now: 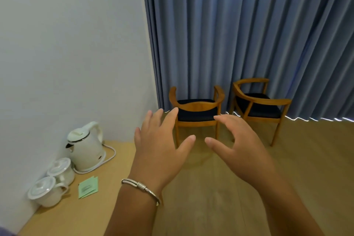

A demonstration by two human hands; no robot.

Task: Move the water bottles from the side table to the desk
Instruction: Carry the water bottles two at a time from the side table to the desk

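Two bare hands, the left hand (161, 145) and the right hand (241, 145), hang wide and hold nothing, just right of the white plastic kettle (86, 147) on the light wooden worktop (107, 205); no water bottles show, so I cannot tell which way they lie

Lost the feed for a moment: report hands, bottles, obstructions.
Left hand open, right hand open, nothing in either grip. No water bottles in view. Desk carries kettle, two lidded cups, green packets. Nothing blocking hands.
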